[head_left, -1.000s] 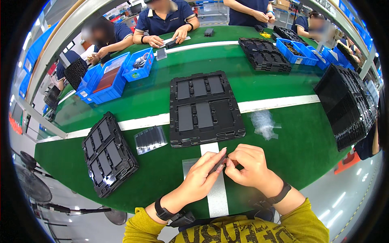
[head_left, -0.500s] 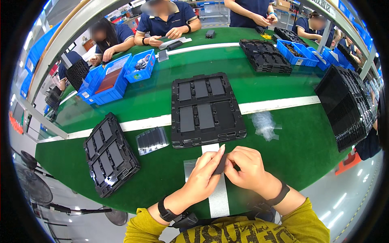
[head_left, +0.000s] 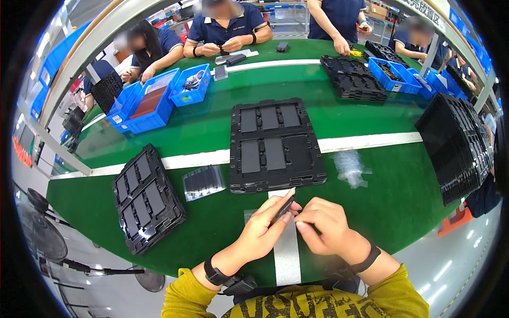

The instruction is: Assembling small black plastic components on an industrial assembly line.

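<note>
A flat, dark rectangular piece [head_left: 282,208] is gripped between the thumb and fingers of my left hand [head_left: 261,227]. It stands tilted, with its narrow edge toward me. My right hand [head_left: 327,227] is curled beside it, thumb and forefinger close together near its side. Whatever those right fingertips hold, if anything, is hidden. Just beyond my hands is a black tray stack [head_left: 277,183]; the top tray has several dark grey flat pieces [head_left: 251,156] in its pockets, and its near-right pocket holds none.
Another black tray [head_left: 147,199] with grey pieces lies at left, beside a clear sheet with dark strips [head_left: 204,183]. Crumpled clear film [head_left: 350,168] lies right of the middle stack. A tall tray stack [head_left: 453,151] stands far right. Blue bins [head_left: 150,123] and co-workers line the far side.
The dark piece has turned from showing its broad face to nearly edge-on in my left hand. My right fingers have drawn slightly away. Across the table, a standing person's hand has lowered toward the tabletop.
</note>
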Demonstrator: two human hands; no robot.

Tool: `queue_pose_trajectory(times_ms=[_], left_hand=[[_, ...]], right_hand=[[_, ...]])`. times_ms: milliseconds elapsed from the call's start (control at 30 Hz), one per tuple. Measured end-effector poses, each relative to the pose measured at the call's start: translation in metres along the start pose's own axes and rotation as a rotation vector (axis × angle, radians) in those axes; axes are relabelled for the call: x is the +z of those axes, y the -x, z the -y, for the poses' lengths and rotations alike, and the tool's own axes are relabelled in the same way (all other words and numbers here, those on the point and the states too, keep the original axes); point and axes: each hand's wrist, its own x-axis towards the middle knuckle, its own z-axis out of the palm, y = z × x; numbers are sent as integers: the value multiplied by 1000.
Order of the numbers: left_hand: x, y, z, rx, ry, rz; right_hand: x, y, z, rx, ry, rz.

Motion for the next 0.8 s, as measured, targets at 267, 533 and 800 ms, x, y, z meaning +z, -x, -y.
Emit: queue_pose_trajectory(times_ms=[267, 533, 800], left_hand=[[-7, 6, 1, 48, 334, 116], [-13, 4, -7, 198, 158, 138], [-25, 1, -9, 249, 127, 49]], right_hand=[[1, 5, -7, 170, -71, -29], [9, 12, -7, 177, -269, 165], [10, 11, -3, 258, -273, 195]])
